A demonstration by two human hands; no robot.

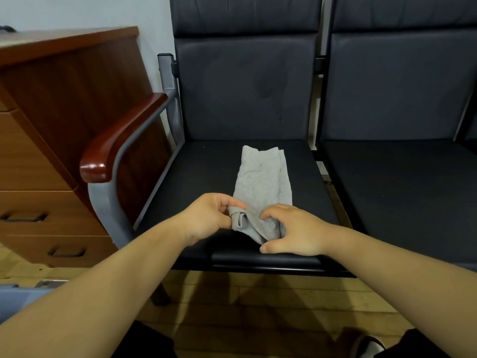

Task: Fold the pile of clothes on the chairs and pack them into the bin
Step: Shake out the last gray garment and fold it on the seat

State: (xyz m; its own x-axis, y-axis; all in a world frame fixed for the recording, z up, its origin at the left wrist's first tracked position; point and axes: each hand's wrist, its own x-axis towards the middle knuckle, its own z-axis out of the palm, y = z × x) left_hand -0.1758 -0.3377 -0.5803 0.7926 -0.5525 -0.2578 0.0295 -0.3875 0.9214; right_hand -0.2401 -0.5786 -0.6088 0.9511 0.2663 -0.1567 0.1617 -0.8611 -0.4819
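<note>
Items I log from the head view:

1. Grey garment point(262, 182): folded into a long narrow strip. It lies flat on the seat of the left chair point(206, 164), running from the near front edge toward the backrest. Its near end is bunched and lifted slightly.
2. Left grip point(206, 218): thumb and forefinger pinch the garment's near left corner, where a rolled hem shows. The other fingers are curled in behind.
3. Right grip point(294, 231): fingers curled over the near right part of the garment, thumb at its near tip by the seat's front edge. I read this as holding the cloth.
4. Right chair point(400, 177): dark padded, just beside the left chair, with nothing on the visible part of its seat.
5. Armrest point(121, 135): glossy red-brown wood on a grey metal frame, at the left chair's left side.
6. Wooden drawer cabinet point(51, 125): stands left of the armrest, and two dark handles are visible.
7. Blue-grey object point(15, 298): at the lower left edge, partly hidden by the left forearm. I cannot tell what it is.
8. Wood-pattern floor point(258, 306): beneath the chairs.
</note>
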